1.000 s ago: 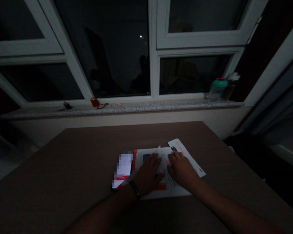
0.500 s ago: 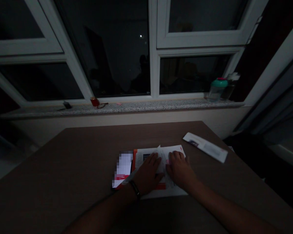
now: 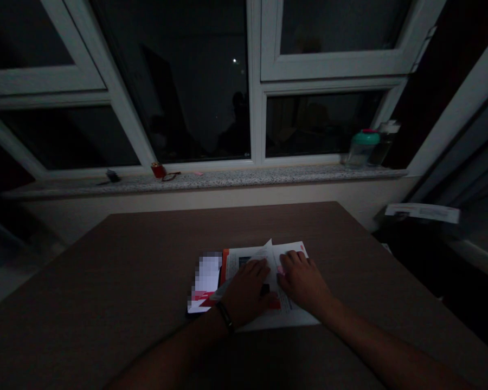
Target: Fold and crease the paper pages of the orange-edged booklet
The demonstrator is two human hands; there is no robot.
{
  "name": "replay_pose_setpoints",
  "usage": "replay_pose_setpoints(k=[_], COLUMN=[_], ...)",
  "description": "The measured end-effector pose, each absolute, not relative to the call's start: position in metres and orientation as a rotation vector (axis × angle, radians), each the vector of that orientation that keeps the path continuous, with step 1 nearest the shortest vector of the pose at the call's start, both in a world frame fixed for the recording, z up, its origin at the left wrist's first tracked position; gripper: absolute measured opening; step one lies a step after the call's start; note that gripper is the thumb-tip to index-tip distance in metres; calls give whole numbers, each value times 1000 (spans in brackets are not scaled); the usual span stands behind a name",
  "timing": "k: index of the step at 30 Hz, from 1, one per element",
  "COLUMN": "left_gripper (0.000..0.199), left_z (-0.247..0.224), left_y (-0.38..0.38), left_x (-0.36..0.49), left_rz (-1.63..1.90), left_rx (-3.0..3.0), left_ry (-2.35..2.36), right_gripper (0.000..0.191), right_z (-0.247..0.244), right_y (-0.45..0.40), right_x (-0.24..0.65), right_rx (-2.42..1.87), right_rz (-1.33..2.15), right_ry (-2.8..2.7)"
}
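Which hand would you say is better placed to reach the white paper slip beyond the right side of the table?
The right hand, I'd judge: it rests on the open booklet on the slip's side, while the left hand lies further away and would have to cross it.

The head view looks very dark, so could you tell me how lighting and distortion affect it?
In the head view, the exposure is low: the window panes are nearly black with faint reflections, the left hand and right hand sit in dim light, the wide lens slants the window frame, and a pixelated patch hides whatever lies beside the papers.
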State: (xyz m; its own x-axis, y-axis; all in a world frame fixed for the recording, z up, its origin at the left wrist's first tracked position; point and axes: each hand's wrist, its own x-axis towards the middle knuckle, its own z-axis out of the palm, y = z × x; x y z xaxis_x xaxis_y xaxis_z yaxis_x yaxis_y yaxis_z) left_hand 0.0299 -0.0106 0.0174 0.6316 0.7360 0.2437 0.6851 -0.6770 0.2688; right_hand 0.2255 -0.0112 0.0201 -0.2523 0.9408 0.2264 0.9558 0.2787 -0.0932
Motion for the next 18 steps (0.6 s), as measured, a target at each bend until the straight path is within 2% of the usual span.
replay_pose_setpoints(k=[5, 18], left_gripper=[73, 68], left_z=[15, 21], left_y=[-10, -11], left_x=[28, 29], left_rz=[499, 533], left_rx=[2697, 2688], left_ry=[1134, 1130], right_gripper=[23, 23], right_z=[18, 23], right_y=[-9, -9], right_x=[227, 230], right_rx=[-1748, -1751], right_rz=[-95, -74], right_ry=[-2307, -2319])
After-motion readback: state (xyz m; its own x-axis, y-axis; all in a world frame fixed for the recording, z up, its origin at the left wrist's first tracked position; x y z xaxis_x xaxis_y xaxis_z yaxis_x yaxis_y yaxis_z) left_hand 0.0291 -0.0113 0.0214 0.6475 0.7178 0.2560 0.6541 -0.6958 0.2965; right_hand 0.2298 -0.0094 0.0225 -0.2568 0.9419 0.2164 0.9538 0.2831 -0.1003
